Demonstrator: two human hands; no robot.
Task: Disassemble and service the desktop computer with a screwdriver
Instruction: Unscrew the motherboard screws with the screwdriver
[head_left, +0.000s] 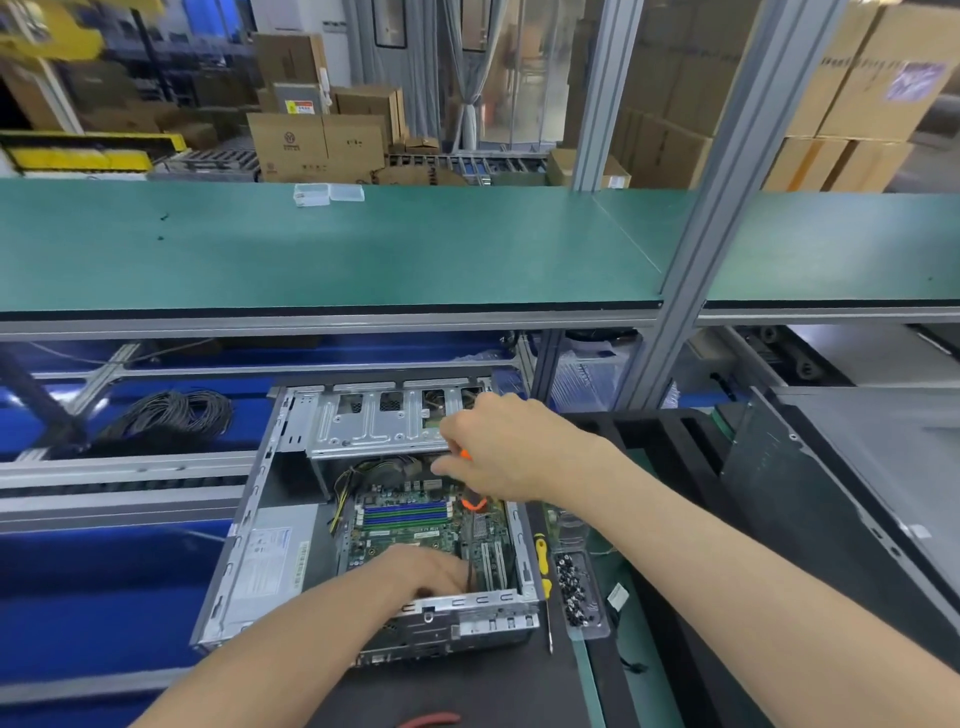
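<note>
Both of my hands are working inside the open desktop computer (363, 519) lying on the dark tabletop (467, 691): my right hand (498, 447) is curling its grip around the orange-and-black screwdriver (474, 503), held upright over the motherboard (410, 525). My left hand (423, 571) is resting low on the board near the rear edge; I cannot tell whether its fingers are pinching anything. Just beside the case, a yellow-handled screwdriver (541, 556) and a tray of screws (574, 592) are lying.

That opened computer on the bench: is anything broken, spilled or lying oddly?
Nothing stands out. The computer case lies open with no visible damage, loose screws sit inside a small tray, and a yellow screwdriver lies alongside.
</note>
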